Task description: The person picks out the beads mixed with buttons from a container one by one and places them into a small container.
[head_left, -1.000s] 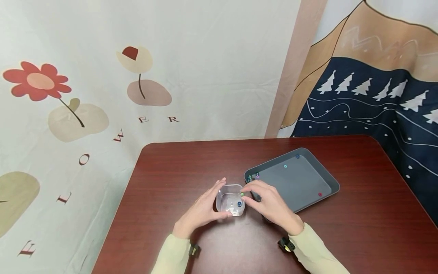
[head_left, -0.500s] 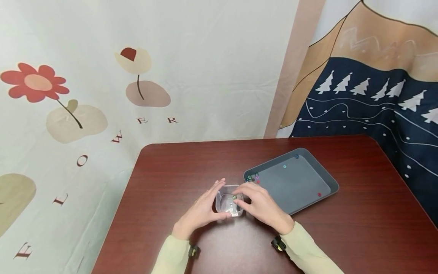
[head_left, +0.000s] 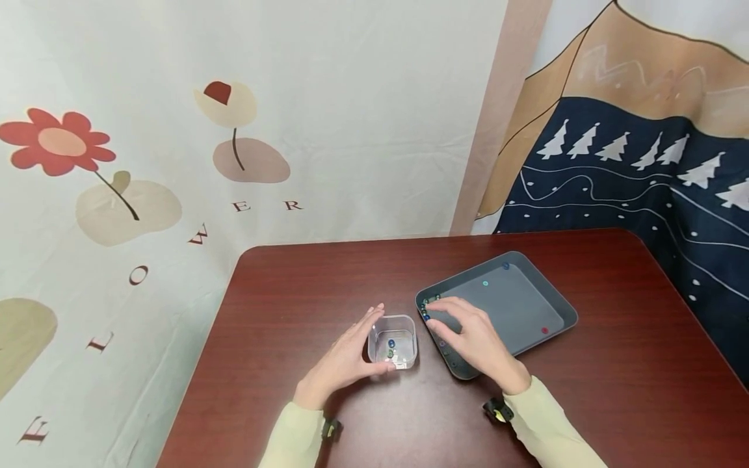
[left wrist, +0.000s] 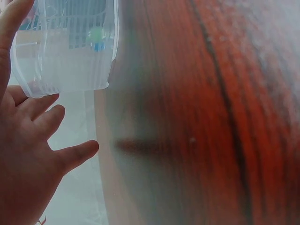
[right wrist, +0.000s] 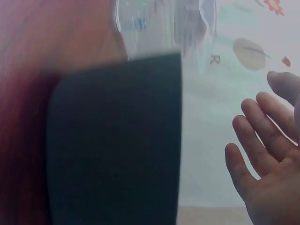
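A small clear plastic box (head_left: 393,341) stands on the dark red table (head_left: 304,286) with a blue and a green bead (head_left: 391,348) inside. My left hand (head_left: 367,340) rests against its left side with straight fingers; the left wrist view shows the box (left wrist: 65,47) by my left hand's fingertips (left wrist: 9,28). My right hand (head_left: 445,318) hovers open over the left corner of a grey tray (head_left: 515,312), fingers beside a cluster of small beads (head_left: 427,307). It holds nothing in the right wrist view, where my right hand (right wrist: 267,150) is spread.
Single beads lie in the tray: a blue one (head_left: 506,266) at the far corner, a teal one (head_left: 485,283) and a red one (head_left: 545,330) near the right rim. Printed cloth hangs behind and left of the table. The right wrist view shows the tray (right wrist: 117,140) and box (right wrist: 159,26).
My right hand held a green bead over the box, let it go inside, then moved right to the tray's left corner. The left hand stayed against the box.
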The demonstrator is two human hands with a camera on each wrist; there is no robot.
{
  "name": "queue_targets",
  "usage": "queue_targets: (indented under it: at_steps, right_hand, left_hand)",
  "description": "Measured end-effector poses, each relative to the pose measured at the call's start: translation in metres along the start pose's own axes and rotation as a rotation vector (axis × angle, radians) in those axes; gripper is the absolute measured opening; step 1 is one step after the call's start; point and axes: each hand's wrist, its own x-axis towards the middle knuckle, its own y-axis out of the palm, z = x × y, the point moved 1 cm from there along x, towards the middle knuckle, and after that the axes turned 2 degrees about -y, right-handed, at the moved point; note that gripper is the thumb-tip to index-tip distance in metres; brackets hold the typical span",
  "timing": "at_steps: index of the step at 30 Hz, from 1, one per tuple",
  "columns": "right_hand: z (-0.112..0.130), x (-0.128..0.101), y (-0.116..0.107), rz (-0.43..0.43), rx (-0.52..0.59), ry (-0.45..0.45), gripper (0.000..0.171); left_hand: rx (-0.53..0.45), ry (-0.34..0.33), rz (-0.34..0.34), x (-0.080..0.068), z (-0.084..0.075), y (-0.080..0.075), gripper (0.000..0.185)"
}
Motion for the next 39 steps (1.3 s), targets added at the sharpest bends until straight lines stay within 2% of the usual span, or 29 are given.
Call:
queue_targets:
  at_steps: [10,22,32,39]
  right_hand:
    - [-0.022,-0.011,-0.021,0.033,-0.026,0.055,0.033]
    - [-0.034,-0.015,-0.025,0.016,-0.062,0.064,0.041]
    - [-0.037,-0.006,-0.015,0.139,-0.012,0.147,0.055]
    - [-0.036,-0.001,-0.004,0.199,-0.019,0.159,0.052]
  left_hand:
    - [0.020,0.002,0.001,0.002,0.000,-0.001,0.108]
    - [0.023,0.012,-0.006,0.002,0.000,0.000,0.108]
    - [-0.006,-0.014,0.000,0.000,-0.002,-0.001,0.108]
    - [-0.007,-0.017,0.007,0.000,-0.002,-0.003,0.108]
